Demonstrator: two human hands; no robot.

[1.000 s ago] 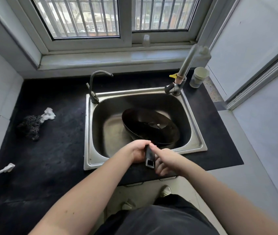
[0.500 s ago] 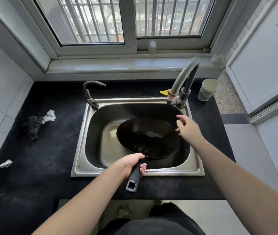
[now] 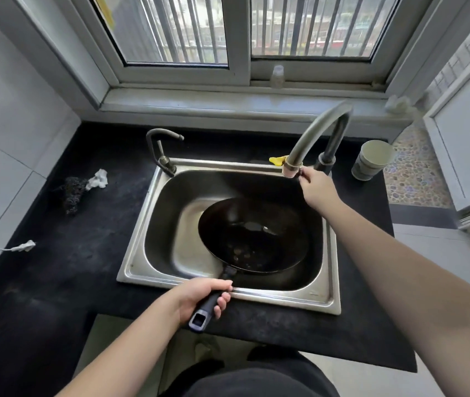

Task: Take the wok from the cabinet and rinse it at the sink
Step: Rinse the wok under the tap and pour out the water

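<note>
Wok (image 3: pixel 252 236) is held tilted inside the steel sink (image 3: pixel 331 282), handle (image 3: pixel 212 300) sticking out over the front rim. Handle is gripped by L hand (image 3: pixel 200 296), fingers wrapped round it. R hand (image 3: pixel 315 186) is raised to the tall faucet (image 3: pixel 311 133) by the spout end; fingers seem pinched on a small dark lever there, though the view's too blurry to be sure. A cup (image 3: pixel 372 159) is set on the black counter (image 3: pixel 56 267), right of the faucet.
</note>
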